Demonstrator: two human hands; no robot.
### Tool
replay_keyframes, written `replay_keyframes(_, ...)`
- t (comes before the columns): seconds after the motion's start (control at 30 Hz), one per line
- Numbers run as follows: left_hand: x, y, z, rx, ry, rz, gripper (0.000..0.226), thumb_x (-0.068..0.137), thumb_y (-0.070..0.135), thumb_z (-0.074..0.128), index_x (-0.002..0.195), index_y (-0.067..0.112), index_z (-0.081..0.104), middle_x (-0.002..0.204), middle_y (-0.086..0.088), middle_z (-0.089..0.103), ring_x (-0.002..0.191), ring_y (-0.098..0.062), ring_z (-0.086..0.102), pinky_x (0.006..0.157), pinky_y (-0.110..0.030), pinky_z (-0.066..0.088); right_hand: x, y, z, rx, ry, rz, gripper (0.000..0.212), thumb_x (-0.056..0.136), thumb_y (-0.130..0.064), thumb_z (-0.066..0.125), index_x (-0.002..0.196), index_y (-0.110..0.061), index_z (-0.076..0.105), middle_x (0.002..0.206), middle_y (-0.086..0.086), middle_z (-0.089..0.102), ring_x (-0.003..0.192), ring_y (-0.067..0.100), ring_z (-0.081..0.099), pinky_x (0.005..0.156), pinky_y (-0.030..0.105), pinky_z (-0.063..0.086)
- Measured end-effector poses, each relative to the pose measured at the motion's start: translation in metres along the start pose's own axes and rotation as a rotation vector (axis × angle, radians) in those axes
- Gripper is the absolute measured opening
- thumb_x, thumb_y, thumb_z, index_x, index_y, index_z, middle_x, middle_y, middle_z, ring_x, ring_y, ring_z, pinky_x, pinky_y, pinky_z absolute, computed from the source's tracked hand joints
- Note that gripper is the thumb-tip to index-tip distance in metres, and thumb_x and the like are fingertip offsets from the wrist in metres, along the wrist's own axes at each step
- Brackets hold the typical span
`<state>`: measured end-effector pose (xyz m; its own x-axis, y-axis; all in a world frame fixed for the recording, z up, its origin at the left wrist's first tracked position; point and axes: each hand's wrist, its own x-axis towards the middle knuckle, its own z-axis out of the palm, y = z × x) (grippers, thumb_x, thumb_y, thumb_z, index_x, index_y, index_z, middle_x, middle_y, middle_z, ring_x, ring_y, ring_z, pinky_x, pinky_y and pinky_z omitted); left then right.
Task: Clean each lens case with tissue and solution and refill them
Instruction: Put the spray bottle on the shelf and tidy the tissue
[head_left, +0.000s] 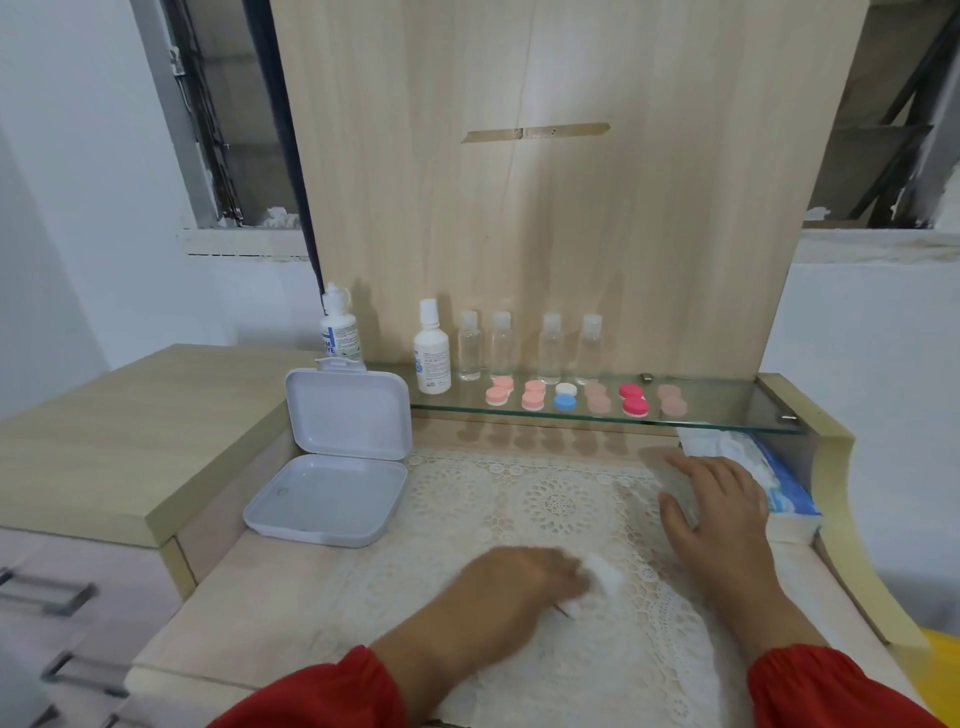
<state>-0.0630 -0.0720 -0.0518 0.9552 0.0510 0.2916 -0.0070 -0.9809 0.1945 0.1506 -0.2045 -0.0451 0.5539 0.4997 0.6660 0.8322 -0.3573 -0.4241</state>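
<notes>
Several lens cases stand in a row on the glass shelf (727, 410): pink ones (500, 391), a white-and-blue one (565, 396), a red one (634, 400). Two white solution bottles (432, 349) (340, 328) and several small clear bottles (550, 348) stand behind them. My left hand (511, 590) is blurred low on the lace mat and pinches a crumpled white tissue (605, 574). My right hand (719, 499) lies with spread fingers beside the tissue pack (779, 478) at the right.
An open white plastic box (332, 499) sits at the mat's left, lid upright. A raised wooden counter (130, 426) lies further left, with drawers below it. A wooden back panel rises behind the shelf.
</notes>
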Motion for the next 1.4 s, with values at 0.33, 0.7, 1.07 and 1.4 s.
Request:
replay_keyframes(0.33,0.031,-0.045,-0.042,0.05,-0.241,-0.478,0.042,0.105,0.029,0.03,0.142,0.012,0.043,0.142,-0.011,0.045,0.134,-0.026,0.04,0.109,-0.036,0.032,-0.001,-0.006,-0.006,0.036,-0.001,0.004,0.041,0.079,-0.021,0.056,0.119,-0.017,0.062,0.11,0.0,0.059,0.114,0.024,0.046,0.101,0.044,0.031)
replay_keyframes(0.7,-0.032,-0.043,-0.081,-0.384,0.188,-0.642,0.02,0.088,0.0,0.059,0.089,0.012,0.074,0.084,-0.008,0.07,0.075,-0.011,0.069,0.066,-0.019,0.051,0.011,-0.067,0.008,0.203,-0.063,-0.034,0.035,0.082,-0.007,0.066,0.117,-0.014,0.063,0.111,-0.001,0.057,0.113,0.017,0.044,0.098,0.024,0.024)
replay_keyframes(1.07,-0.18,-0.053,-0.148,-0.831,0.575,-0.879,0.013,0.085,-0.006,0.063,0.084,0.004,0.071,0.064,-0.004,0.069,0.053,-0.009,0.06,0.051,-0.019,0.05,-0.015,-0.235,0.068,0.738,-0.315,-0.072,0.039,0.085,-0.005,0.063,0.111,-0.033,0.057,0.11,-0.021,0.051,0.111,-0.002,0.039,0.093,0.005,0.026)
replay_keyframes(1.4,-0.34,-0.08,-0.154,-0.89,0.821,-1.254,0.016,0.077,-0.008,0.068,0.09,0.001,0.069,0.066,-0.016,0.064,0.051,-0.016,0.06,0.052,-0.02,0.053,-0.103,-0.386,0.111,1.134,-0.784,-0.144,0.028,0.089,-0.005,0.062,0.106,-0.027,0.063,0.104,-0.008,0.062,0.095,0.0,0.058,0.08,0.009,0.044)
